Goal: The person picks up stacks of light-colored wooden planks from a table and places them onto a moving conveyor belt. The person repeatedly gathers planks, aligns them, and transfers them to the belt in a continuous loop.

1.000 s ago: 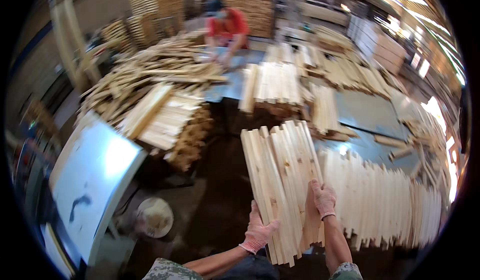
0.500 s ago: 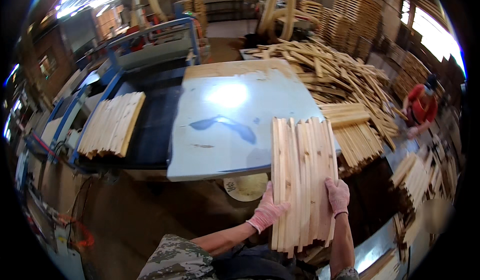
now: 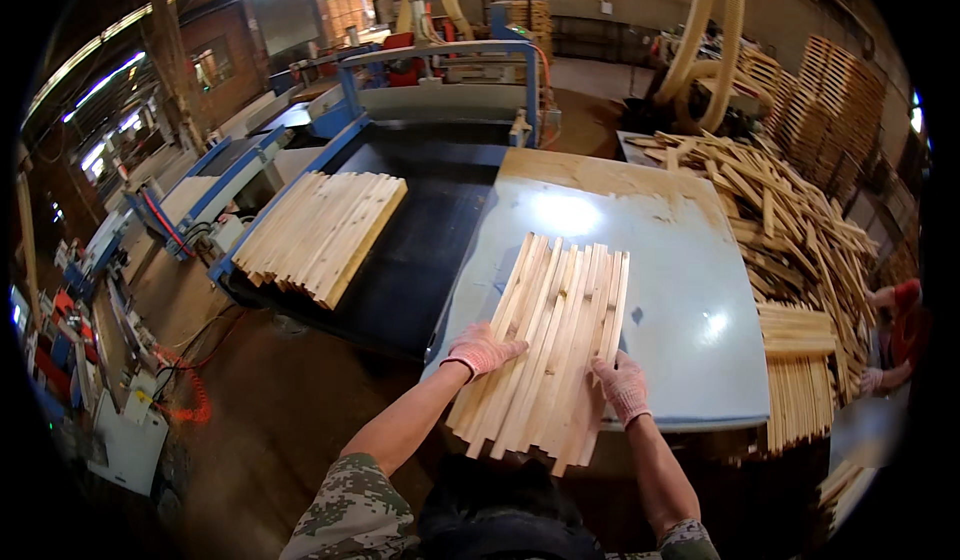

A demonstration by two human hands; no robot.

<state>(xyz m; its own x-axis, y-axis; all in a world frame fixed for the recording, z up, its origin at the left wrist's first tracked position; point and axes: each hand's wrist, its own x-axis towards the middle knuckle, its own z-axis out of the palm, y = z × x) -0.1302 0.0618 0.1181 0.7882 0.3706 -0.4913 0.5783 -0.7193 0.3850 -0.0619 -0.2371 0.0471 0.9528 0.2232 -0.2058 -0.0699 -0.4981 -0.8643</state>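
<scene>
Here's the bundle of wooden slats (image 3: 550,350), right in the middle, in front of the person and partly over the near side of the pale tabletop (image 3: 690,350)! Whether its far end touches that surface, I can't tell. The left hand (image 3: 484,351), in a pinkish knit glove, grips the left side, thumb stretched across the top. Over on the right edge, the right hand (image 3: 622,388), gloved the same way, clasps the other side, so the slats are pressed between the two.

And look at the wood: narrow strips packed side by side, cream to reddish tan, dark knots dotted about, ends stepping in and out unevenly. The near ends jut past the tabletop's front edge toward the person's body.

Around it, open room! The tabletop lies bare to the right of the bundle, shiny with glare, its far edge crusted brown. Just left, lower than the tabletop, runs a black belt (image 3: 430,230), bearing a second batch of slats (image 3: 325,225) along its left side, with dark belt exposed to the right of them. A blue-framed machine (image 3: 440,55) spans its far end.

Out right, loose offcuts (image 3: 785,205) heap up just past the tabletop's edge, a neater row of strips (image 3: 800,380) sits nearer, and a person in red (image 3: 905,325) shows blurred at the rim.
</scene>
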